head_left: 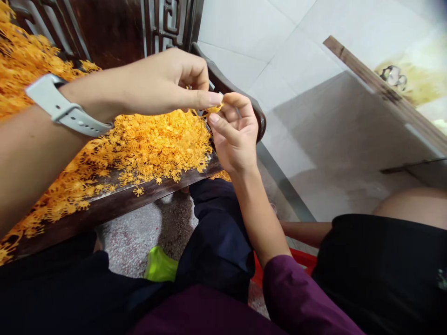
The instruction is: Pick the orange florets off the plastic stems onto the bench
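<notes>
Small orange plastic pieces, shaped like many-armed flowers, lie in a big heap (164, 144) on a dark wooden bench (115, 211). Above the heap's right end, my left hand (178, 81), with a pale watch strap on its wrist, pinches an orange piece (214, 109) between thumb and fingers. Opposite it, my right hand (237, 135) grips the same bit of orange plastic with thumb and forefinger, palm turned up. The two hands meet at the fingertips, which partly cover the plastic; whether it is one piece or two joined, I cannot tell.
The bench has a carved back (167, 28) and a curved armrest (260, 118) just beyond my right hand. At right stands a wood-edged panel (377, 83). Another person's leg in black shorts (377, 274) is close on my right. A lime-green object (160, 265) rests on the speckled floor.
</notes>
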Demonstrator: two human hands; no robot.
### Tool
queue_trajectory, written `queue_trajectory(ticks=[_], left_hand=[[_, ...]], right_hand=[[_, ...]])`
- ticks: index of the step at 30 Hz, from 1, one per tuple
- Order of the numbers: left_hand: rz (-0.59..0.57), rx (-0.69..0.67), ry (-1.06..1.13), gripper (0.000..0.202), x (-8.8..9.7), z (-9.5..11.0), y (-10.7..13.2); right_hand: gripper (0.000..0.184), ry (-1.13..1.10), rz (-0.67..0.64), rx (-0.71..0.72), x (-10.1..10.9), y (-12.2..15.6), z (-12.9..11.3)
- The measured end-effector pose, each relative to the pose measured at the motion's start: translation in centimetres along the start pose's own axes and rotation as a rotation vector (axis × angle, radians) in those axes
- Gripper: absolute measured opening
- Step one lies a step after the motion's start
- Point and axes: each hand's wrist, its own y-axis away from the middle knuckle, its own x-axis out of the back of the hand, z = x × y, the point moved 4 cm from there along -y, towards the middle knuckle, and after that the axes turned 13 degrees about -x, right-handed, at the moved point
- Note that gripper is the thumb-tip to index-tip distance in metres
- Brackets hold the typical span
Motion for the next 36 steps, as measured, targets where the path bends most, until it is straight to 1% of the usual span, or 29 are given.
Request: queue_trajectory(ticks=[2, 4, 6, 8, 9, 10, 13, 14, 17, 20, 21, 23, 25, 28, 30, 33, 36], left_hand=[[0.028, -0.022, -0.061, 0.050, 0.1, 0.5, -0.1], [0.016, -0.064, -0.137, 0.050, 0.0, 1.1, -0.2], [0.023, -0.109, -0.206, 0.050, 0.0, 1.7, -0.3], [0.072, -0.132, -0.231, 0.047, 0.1, 2.0, -0.3], [0.102, -0.130, -0.221, 0.045, 0.1, 2.1, -0.3], [0.129, -0.121, -0.199, 0.043, 0.2, 2.0, -0.2], [0.208, -0.097, -0.107, 0.040, 0.3, 1.8, -0.3], [0.218, -0.096, -0.090, 0.041, 0.3, 1.8, -0.3], [0.236, -0.078, -0.095, 0.045, 0.6, 1.7, -0.4], [0.255, -0.033, -0.116, 0.047, 0.9, 1.6, -0.3], [0.246, -0.020, -0.122, 0.047, 0.9, 1.5, -0.3], [0.190, -0.003, -0.124, 0.047, 0.9, 1.4, -0.3], [0.124, 0.008, -0.132, 0.049, 0.7, 1.3, -0.3], [0.071, 0.008, -0.130, 0.050, 0.6, 1.2, -0.3], [0.048, 0.012, -0.102, 0.044, 0.4, 1.2, -0.2], [0.073, 0.023, -0.061, 0.032, 0.5, 1.3, -0.1], [0.136, 0.026, -0.058, 0.026, 0.7, 1.4, 0.0]], right_hand=[[0.055, -0.018, -0.045, 0.025, -0.1, -0.1, 0.0], [0.061, -0.045, -0.084, 0.037, -0.3, -0.1, 0.0], [0.065, -0.046, -0.061, 0.012, -0.4, 0.0, 0.0], [0.066, -0.036, -0.007, -0.038, -0.4, 0.2, 0.1], [0.064, -0.042, -0.001, -0.061, -0.4, 0.2, 0.2], [0.059, -0.048, -0.023, -0.088, -0.6, 0.3, 0.3], [0.037, -0.016, -0.142, -0.148, -1.4, 0.3, 0.8], [0.033, 0.010, -0.166, -0.146, -1.6, 0.4, 0.8], [0.033, 0.028, -0.145, -0.098, -1.8, 0.4, 0.6], [0.027, -0.057, -0.143, -0.095, -1.9, 0.6, 0.2], [0.025, -0.091, -0.153, -0.096, -1.9, 0.6, 0.0], [0.022, -0.122, -0.163, -0.102, -1.9, 0.7, -0.1], [0.022, -0.093, -0.146, -0.116, -1.8, 0.7, 0.0], [0.026, -0.041, -0.107, -0.148, -1.7, 0.5, 0.3], [0.030, -0.057, -0.111, -0.150, -1.6, 0.4, 0.4], [0.033, -0.060, -0.116, -0.173, -1.6, 0.3, 0.5], [0.041, 0.011, -0.074, -0.198, -1.4, 0.2, 0.6]])
